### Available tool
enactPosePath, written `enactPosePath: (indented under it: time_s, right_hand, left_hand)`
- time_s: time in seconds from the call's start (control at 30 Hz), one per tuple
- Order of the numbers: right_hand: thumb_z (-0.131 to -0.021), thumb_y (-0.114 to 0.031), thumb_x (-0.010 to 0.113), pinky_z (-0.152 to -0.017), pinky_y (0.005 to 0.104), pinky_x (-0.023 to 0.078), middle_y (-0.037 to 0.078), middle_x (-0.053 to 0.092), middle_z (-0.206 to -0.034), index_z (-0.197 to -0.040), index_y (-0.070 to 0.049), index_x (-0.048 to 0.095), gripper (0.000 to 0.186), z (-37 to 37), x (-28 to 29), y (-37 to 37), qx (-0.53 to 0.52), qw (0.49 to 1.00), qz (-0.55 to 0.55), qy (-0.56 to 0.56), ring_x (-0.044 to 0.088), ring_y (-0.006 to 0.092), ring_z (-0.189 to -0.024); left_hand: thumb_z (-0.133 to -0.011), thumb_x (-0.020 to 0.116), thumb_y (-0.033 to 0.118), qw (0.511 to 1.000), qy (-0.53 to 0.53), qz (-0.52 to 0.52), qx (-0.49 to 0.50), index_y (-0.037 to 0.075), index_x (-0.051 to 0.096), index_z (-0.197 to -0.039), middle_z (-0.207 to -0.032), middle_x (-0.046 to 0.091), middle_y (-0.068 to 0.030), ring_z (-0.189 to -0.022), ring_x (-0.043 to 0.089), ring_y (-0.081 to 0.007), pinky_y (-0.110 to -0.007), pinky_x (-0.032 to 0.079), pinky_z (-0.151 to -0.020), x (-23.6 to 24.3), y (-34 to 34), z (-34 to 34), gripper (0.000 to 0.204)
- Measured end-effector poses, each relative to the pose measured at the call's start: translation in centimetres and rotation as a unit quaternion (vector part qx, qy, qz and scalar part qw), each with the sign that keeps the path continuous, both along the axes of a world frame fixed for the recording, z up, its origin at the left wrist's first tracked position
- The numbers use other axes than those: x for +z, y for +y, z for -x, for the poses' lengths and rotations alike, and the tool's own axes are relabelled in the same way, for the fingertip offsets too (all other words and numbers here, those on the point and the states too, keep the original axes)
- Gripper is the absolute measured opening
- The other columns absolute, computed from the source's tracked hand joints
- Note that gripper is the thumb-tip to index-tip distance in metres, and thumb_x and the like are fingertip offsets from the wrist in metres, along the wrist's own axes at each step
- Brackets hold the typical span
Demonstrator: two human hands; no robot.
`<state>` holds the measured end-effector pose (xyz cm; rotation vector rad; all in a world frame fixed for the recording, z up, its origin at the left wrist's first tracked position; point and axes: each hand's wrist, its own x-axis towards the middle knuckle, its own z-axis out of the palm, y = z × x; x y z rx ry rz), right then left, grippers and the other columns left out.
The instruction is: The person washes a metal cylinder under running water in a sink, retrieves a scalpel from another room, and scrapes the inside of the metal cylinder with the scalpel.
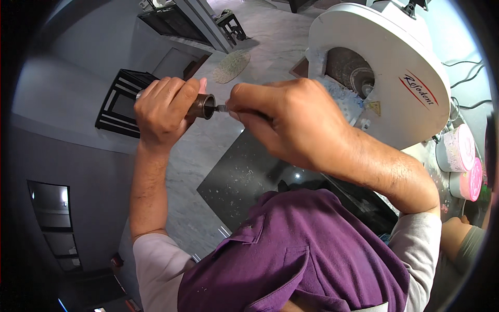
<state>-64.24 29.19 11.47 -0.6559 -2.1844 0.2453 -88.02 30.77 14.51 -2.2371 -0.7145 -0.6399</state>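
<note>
My left hand (165, 106) is wrapped round a short, dark brownish metal cylinder (199, 106) with an open, rimmed end turned to the right. My right hand (291, 117) is closed on a thin tool with a grey ribbed shaft (222, 108). The tool's dark tip meets the cylinder's open mouth; how far it reaches inside I cannot tell. My right fingers and palm hide the rest of the tool. Both hands are held up in front of me, above the floor and a dark, dust-specked tabletop (234, 179).
A large white machine (382, 67) with a round, debris-strewn opening (349, 73) stands at the right. Past it are pink-lidded tubs (460, 151) and black cables. Part of another person (460, 236) shows at the right edge. A black slatted stand (122, 104) and oval mat (232, 66) are farther off.
</note>
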Motion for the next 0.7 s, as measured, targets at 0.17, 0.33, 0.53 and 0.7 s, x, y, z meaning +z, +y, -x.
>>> enactPosePath:
  time_s: [0.17,0.33,0.53,0.7]
  right_hand:
    - [-0.090,-0.016,0.067,-0.051,0.0218,0.040,0.000,0.062,-0.072,-0.097,-0.005,0.067,0.012,0.8,-1.7,0.3,0.185,0.805,0.513,0.233,0.058,0.0049,-0.067]
    - [-0.087,-0.015,0.066,-0.053,0.0299,0.047,0.001,0.062,-0.071,-0.091,-0.005,0.066,0.010,-0.4,-0.1,0.9,0.173,0.790,0.532,0.250,0.061,0.0130,-0.069]
    - [-0.071,-0.017,0.065,-0.052,0.0307,0.054,0.000,0.056,-0.063,-0.077,-0.010,0.062,0.010,-0.7,2.1,1.2,-0.040,0.943,-0.330,-0.007,0.064,0.0165,-0.068]
    - [-0.078,-0.017,0.064,-0.051,0.0318,0.054,0.003,0.059,-0.061,-0.082,-0.010,0.065,0.008,0.0,1.3,0.9,-0.044,0.950,-0.302,-0.063,0.064,0.0183,-0.061]
  left_hand:
    - [-0.078,0.077,0.010,0.996,-0.067,-0.053,0.029,0.007,0.058,-0.080,-0.063,0.048,-0.0025,-0.053,0.050,-0.0180,-0.031,0.041,-0.050,-1.4,0.6,0.4,0.019]
    - [-0.078,0.078,0.011,0.989,-0.137,0.032,-0.045,0.004,0.053,-0.105,-0.090,0.056,-0.0076,-0.073,0.054,-0.0191,-0.033,0.045,-0.061,-1.3,0.7,0.0,0.037]
    - [-0.085,0.071,0.013,0.986,-0.098,0.069,-0.113,0.005,0.057,-0.101,-0.079,0.060,-0.0077,-0.064,0.061,-0.0203,-0.031,0.048,-0.053,-0.9,0.8,0.4,0.023]
    - [-0.082,0.074,0.012,0.995,-0.027,0.015,-0.095,0.004,0.057,-0.092,-0.064,0.055,-0.0056,-0.052,0.057,-0.0186,-0.029,0.046,-0.046,0.4,0.8,0.2,0.021]
